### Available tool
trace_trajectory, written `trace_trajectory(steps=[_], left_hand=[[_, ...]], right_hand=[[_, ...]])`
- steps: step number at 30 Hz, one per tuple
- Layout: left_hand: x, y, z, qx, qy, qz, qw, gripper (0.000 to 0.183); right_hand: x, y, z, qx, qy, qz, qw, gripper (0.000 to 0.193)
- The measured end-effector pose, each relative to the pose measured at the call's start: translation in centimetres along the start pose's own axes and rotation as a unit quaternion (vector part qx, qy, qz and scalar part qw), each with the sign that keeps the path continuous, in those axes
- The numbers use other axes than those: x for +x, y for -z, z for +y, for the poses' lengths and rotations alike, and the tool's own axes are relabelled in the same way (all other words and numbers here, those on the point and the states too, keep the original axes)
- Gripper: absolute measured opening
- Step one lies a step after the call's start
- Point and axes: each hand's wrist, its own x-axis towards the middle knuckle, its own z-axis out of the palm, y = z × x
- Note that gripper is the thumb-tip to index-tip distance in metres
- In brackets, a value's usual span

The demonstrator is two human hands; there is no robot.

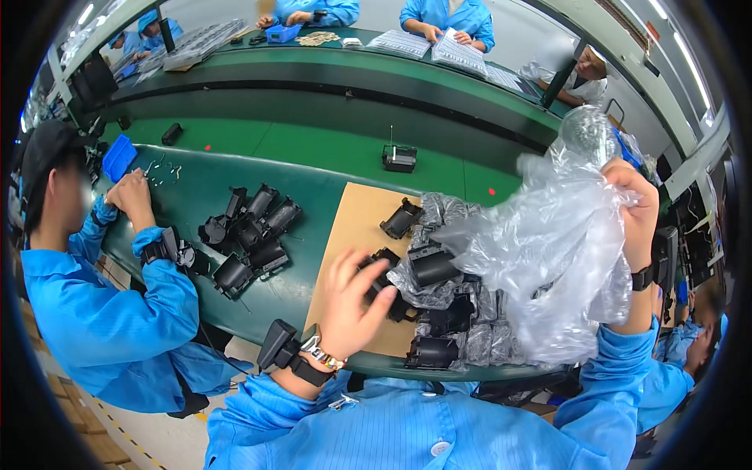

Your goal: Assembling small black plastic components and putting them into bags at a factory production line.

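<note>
The long green tabletop (235, 188) curves across the view and carries everything at arm's reach, so that several people in blue coats can work along it side by side. On its near part lies a tan cardboard sheet (356, 227), which gives the black parts a separate, softer patch to rest on, apart from the bare green. Over the right half of that sheet billows a large clear plastic bag (548, 258), lifted high and slack; the right hand (638, 207) is clenched around its upper edge, apparently so the bag hangs open and its contents sit in view below. Under and beside the bag is a heap of black plastic housings (446, 313), some wrapped in crinkled film, crowded together where they lie against the bag. The left hand (348, 301) comes down with fingers spread over one black housing (384, 274) at the heap's left edge, touching it and closing around it, though whether the grip is firm cannot be told. One more housing (402, 218) stands alone farther up the cardboard, clear of the pile. To the left, another cluster of black housings (251, 231) rests on the green surface in front of a co-worker (102, 305), whose hands are busy near a small blue tray (119, 157). A small black device with an upright rod (399, 157) sits on the far green strip.
</note>
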Motion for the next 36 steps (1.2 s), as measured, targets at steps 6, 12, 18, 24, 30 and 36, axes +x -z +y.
trace_trajectory(steps=[6, 12, 18, 24, 30, 36], left_hand=[[1.8, -1.4, 0.6, -0.070, 0.022, -0.099, 0.992, 0.043], [3.1, -1.0, 0.1, -0.220, 0.115, -0.102, 0.963, 0.019], [6.2, -0.4, 1.6, -0.584, 0.192, -0.113, 0.780, 0.013], [7.1, 0.3, 2.4, -0.582, 0.158, -0.078, 0.794, 0.012], [7.8, 0.3, 1.7, -0.686, 0.114, -0.046, 0.717, 0.011], [8.2, -0.6, 1.9, -0.648, 0.112, 0.003, 0.754, 0.011]], right_hand=[[-0.9, 2.8, 1.3, 0.079, -0.030, 0.067, 0.994, 0.010], [-2.7, 6.0, 4.0, 0.028, -0.037, 0.079, 0.996, 0.015], [-6.2, 4.5, 1.9, 0.143, -0.036, 0.226, 0.963, 0.015], [-7.8, 2.3, 2.0, 0.200, -0.056, 0.285, 0.936, 0.014], [-8.9, 5.5, 2.7, 0.268, -0.115, 0.062, 0.955, 0.016], [-8.8, 4.8, 1.7, 0.124, -0.091, 0.046, 0.987, 0.015]])
